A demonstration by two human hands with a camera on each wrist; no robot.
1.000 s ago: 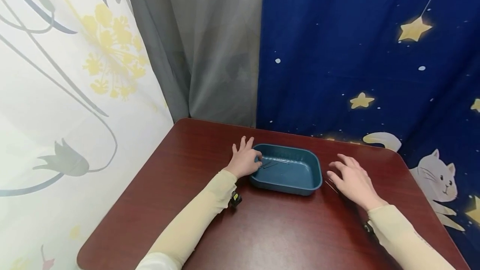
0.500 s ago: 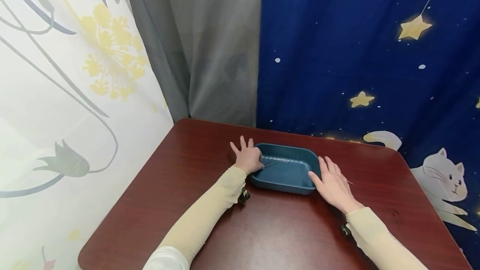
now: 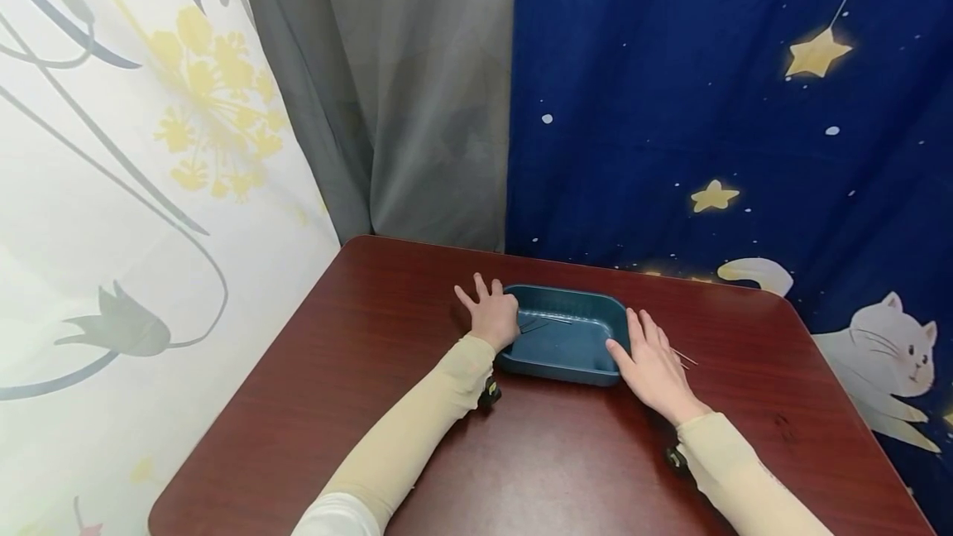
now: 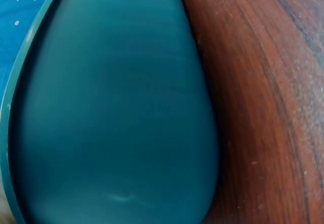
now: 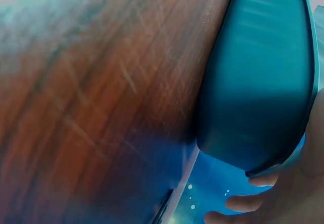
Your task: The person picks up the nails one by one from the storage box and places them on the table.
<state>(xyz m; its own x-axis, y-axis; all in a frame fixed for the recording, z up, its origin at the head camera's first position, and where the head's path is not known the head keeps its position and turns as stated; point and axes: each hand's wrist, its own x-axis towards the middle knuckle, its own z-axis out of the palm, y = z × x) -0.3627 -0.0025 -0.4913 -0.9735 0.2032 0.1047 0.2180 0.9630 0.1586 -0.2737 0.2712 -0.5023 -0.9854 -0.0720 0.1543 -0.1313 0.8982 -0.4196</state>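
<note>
Tray rim [image 3: 558,369] in fingers of left hand [image 3: 495,319] and, unlike a second ago, right hand [image 3: 657,362]

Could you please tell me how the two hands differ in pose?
The left hand is at the left end of the tray, the right hand at its right. The left hand's outer fingers fan apart; the right hand's lie closer together. Both emerge from cream sleeves.

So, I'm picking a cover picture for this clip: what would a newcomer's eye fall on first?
Probably the navy curtain across the head view's upper right, printed with yellow stars and a pale cat low at the right. Next, the teal tray on the reddish-brown table, thin sticks inside, the left hand and right hand at its two ends.
</note>
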